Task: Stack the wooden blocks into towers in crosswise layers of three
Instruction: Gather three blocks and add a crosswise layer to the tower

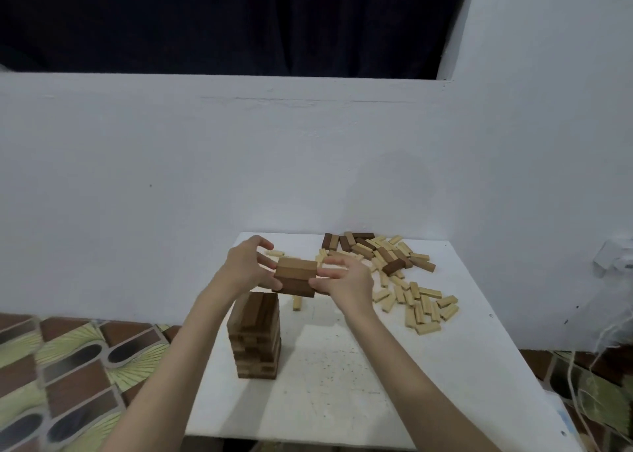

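Wooden blocks form a tower (pixel 255 340) on the near-left part of the white table (pixel 342 400). Just beyond and above it, the left hand (pixel 246 266) and right hand (pixel 346 280) clamp a bundle of blocks (pixel 296 278) from either side. Loose blocks (pixel 394 273) lie scattered far right.

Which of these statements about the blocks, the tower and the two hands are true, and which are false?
1. Both hands hold one bundle of blocks between them. True.
2. The tower stands at the right edge of the table. False: it stands near the left edge.
3. The loose pile holds only dark blocks. False: most are pale.
4. The left hand and the right hand are above the table. True.
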Motion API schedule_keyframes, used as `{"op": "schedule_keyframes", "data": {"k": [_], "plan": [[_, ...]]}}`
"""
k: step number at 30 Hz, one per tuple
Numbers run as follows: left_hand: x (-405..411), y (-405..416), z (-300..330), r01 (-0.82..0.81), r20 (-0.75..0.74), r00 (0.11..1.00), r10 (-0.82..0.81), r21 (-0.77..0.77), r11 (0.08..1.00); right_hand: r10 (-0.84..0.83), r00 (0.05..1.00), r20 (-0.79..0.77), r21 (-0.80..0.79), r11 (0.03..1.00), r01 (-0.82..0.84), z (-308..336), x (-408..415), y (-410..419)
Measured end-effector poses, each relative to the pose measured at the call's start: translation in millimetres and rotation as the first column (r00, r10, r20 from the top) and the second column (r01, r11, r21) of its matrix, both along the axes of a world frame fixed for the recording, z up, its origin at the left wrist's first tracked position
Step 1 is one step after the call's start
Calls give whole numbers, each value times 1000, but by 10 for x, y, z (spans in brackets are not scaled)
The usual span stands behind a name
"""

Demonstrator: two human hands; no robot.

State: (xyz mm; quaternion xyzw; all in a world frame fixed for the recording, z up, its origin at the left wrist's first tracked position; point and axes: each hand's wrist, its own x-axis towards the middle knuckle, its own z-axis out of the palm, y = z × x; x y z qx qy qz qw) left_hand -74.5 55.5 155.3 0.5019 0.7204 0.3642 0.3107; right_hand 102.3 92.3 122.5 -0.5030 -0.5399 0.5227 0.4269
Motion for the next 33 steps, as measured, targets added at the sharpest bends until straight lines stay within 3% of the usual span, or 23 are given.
{"op": "schedule_keyframes", "data": {"k": [14,33], "plan": [[-439,-486,-51,-41,-7,999,41,-87,995,77,996,50,-22,997,-76,-73,-491,-410],[-436,-512,-145,-16,39,999,21,-116,993,72,983,166,24,997,-77,-125,-535,-462]]}}
